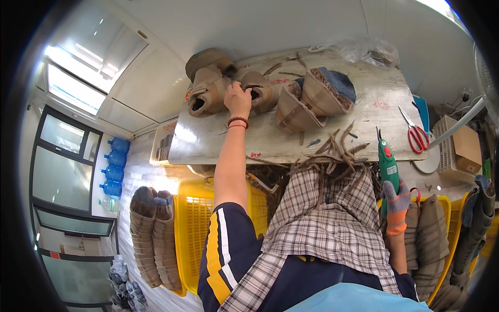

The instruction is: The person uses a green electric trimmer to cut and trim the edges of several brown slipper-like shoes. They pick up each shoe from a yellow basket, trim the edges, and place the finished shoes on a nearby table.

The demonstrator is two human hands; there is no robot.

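One brown roll (267,97) lies on the counter (270,143), just right of the left hand (238,99), the nearer one; I can't tell its grip. Gloved right hand (396,205), well apart, clutches the green cutter (388,165).

Navy sleeve (240,249) striped yellow and white, checked apron (327,229), beaded bracelet (238,121), grey-orange glove (397,210).

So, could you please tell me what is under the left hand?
Brown tubular pieces show on either side of the left hand; the hand covers the spot between them, so what it touches there cannot be seen.
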